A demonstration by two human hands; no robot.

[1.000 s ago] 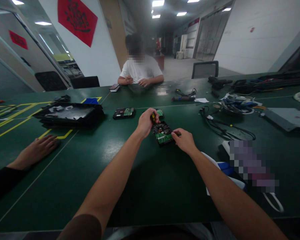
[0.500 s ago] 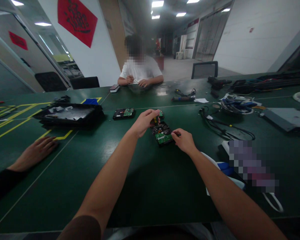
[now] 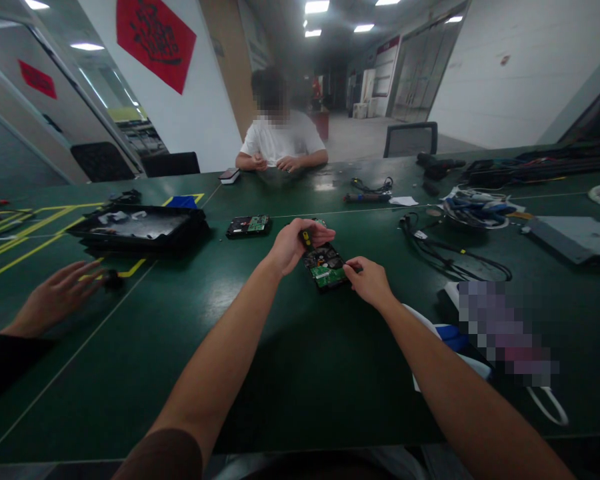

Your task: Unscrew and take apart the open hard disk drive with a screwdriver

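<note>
A hard drive with a green circuit board lies on the table in front of me. My left hand is over its far left corner, fingers straightened, with a small yellow-and-black screwdriver upright between thumb and fingers. The tool's tip is too small to make out. At the drive's right edge, my right hand pinches the side with thumb and forefinger. Another hard drive rests farther off to the left. Behind my left fingers, a further green-board part is mostly hidden.
A black tray stands on the left. Nearby are a co-worker's hand and a small dark object. Black cables, a bundle of wires and a grey metal box lie right. Across the table sits another person.
My left fingers have straightened from a curl around the screwdriver. My right hand stays at the drive. The co-worker's hand at left has lifted and moved left, and a dark object shows beside it.
</note>
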